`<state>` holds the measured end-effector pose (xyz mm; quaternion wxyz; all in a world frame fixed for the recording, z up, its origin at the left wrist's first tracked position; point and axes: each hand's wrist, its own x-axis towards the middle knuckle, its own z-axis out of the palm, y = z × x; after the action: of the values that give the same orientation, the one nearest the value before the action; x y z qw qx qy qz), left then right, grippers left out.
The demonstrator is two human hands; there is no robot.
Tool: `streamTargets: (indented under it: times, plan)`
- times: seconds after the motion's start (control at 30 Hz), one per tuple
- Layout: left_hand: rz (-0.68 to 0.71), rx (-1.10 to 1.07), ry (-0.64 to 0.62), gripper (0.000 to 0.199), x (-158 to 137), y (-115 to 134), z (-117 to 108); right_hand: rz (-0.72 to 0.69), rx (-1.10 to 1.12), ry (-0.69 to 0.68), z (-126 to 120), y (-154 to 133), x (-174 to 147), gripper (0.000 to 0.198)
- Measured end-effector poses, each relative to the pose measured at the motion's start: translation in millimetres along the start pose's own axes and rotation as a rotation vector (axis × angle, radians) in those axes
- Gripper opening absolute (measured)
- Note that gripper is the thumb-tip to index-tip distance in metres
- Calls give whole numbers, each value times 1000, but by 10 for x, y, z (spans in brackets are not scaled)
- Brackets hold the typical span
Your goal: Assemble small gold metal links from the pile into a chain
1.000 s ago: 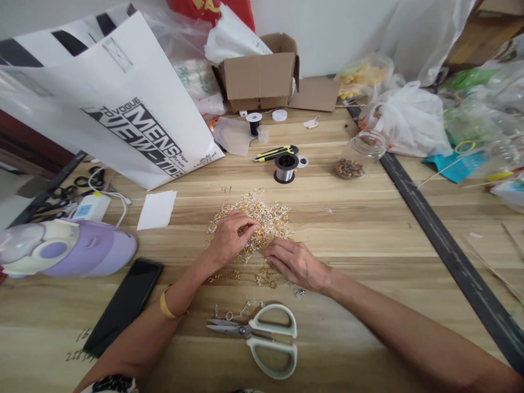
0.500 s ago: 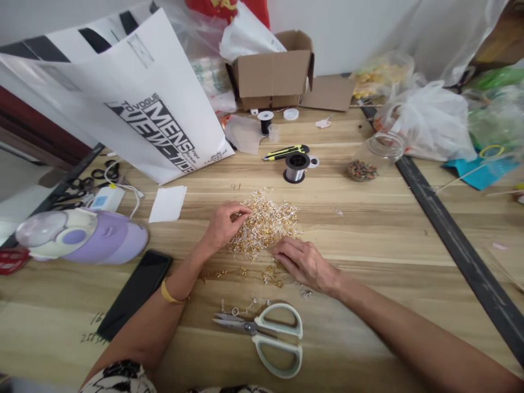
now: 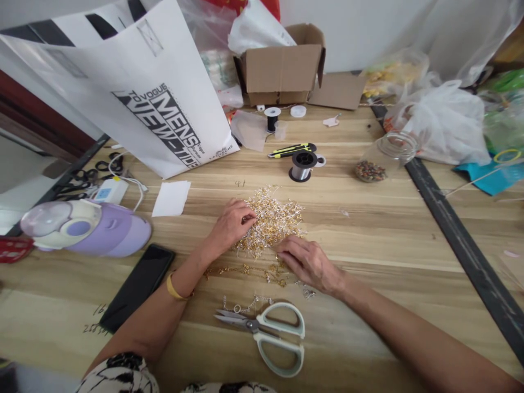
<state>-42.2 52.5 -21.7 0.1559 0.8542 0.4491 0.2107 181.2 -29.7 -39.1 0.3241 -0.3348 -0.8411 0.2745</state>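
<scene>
A heap of small gold and silver jewelry pieces (image 3: 272, 221) lies on the wooden table in front of me. At its left edge, my left hand (image 3: 231, 224) has thumb and fingers closed in a pinch; whatever is between them is too small to make out. My right hand (image 3: 309, 263) is closed too, its fingertips bent down at the heap's lower right edge and hiding what they hold. Below the heap runs a gold chain (image 3: 229, 269) with small charms. A silver chain (image 3: 245, 307) lies nearer me, beside scissors with pale handles (image 3: 301, 325).
A black phone (image 3: 139, 286) and a purple-and-white device (image 3: 110, 229) lie left, near a large white bag (image 3: 164, 109). Beyond the heap are a wire spool (image 3: 301, 170), a box cutter (image 3: 292, 150) and a cardboard box (image 3: 282, 68). A jar of beads (image 3: 370, 170) lies tilted right.
The whole view has shifted slightly, moving most things a little to the right. My left fingers have curled down more at the heap's edge; my right hand stays about where it was.
</scene>
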Motion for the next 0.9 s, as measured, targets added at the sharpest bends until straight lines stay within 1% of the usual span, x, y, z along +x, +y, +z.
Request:
streamTargets:
  times: [0.07,0.17,0.37,0.6,0.8,0.9]
  plan:
    - [20,21,-7,14,-3,-4,-5,1,4,1,1,1,1,15]
    - [10,47,10,17,-7,-24,-11,5,1,5,6,5,0,15]
    - [-46,24,51,13,-3,-78,-7,2,-4,9,11,6,0,15]
    - [-59,-11,82,12,18,-119,-5,-3,1,10,18,14,-4,15]
    - [-134,-100,55,8,24,-74,-50,-2,4,2,20,21,-10,15]
    - [-149,-138,30,8,27,-48,-78,0,4,4,16,13,-8,14]
